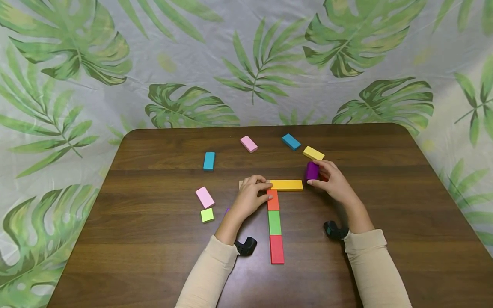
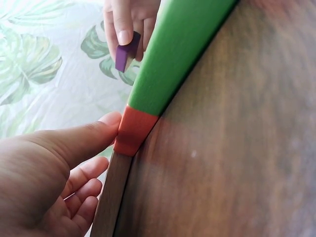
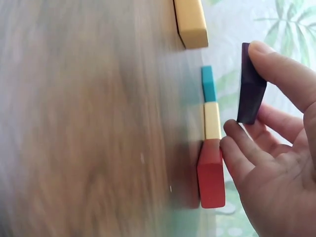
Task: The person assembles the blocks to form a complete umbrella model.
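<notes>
My right hand [image 1: 335, 184] pinches a purple block [image 1: 312, 170] between thumb and fingers, just off the right end of a yellow block [image 1: 286, 185]. In the right wrist view a red block [image 3: 212, 175] stands close by its lower fingers. My left hand [image 1: 252, 194] rests at the crossing of a T of blocks. Its thumb touches the orange block [image 2: 136, 131] and its fingers lie by a plain wooden block [image 1: 241, 184], mostly hidden. Below the orange block run a green block [image 1: 274, 223] and a red block [image 1: 277, 249], end to end.
Loose blocks lie about: two blue blocks, one at the left [image 1: 209, 161], a pink block [image 1: 249, 144], another pink block [image 1: 205, 197], a lime block [image 1: 207, 215] and a pale yellow block [image 1: 313, 152]. A purple edge [image 1: 227, 210] peeks out beside the left wrist. A leaf-patterned cloth [image 1: 258, 64] hangs behind the table.
</notes>
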Demonstrator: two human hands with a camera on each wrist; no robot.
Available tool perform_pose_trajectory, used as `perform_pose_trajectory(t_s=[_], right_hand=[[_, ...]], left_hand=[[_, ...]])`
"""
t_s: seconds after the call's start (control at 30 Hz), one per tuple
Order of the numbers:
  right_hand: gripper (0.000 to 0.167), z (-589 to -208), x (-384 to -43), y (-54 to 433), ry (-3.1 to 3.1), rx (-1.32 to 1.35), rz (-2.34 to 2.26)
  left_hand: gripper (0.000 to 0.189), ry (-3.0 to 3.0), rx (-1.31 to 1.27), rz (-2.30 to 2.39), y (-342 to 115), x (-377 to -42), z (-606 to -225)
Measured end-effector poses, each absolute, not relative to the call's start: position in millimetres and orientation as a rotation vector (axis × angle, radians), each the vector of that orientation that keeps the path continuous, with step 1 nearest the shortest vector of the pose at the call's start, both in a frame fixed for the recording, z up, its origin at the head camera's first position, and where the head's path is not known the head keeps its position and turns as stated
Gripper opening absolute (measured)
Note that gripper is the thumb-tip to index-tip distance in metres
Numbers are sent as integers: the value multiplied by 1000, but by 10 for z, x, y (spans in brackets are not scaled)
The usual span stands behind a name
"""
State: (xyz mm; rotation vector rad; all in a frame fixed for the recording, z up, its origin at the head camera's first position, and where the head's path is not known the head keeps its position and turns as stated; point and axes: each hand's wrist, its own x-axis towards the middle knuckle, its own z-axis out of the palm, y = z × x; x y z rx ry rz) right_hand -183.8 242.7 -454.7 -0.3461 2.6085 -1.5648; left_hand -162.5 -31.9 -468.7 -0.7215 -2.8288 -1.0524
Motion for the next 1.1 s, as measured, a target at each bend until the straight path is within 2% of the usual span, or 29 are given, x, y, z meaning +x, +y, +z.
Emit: perform_pose_trajectory(t_s=[0.4, 1.1], right_hand=[[64, -4551, -1834, 2467, 2606, -469, -1330], [64, -4589, -1826, 2394, 2618, -448, -1170]], left_hand=[[33, -2832, -724, -1058, -322, -1629, -4699], [33, -2837, -717, -1064, -318, -1633, -4701]])
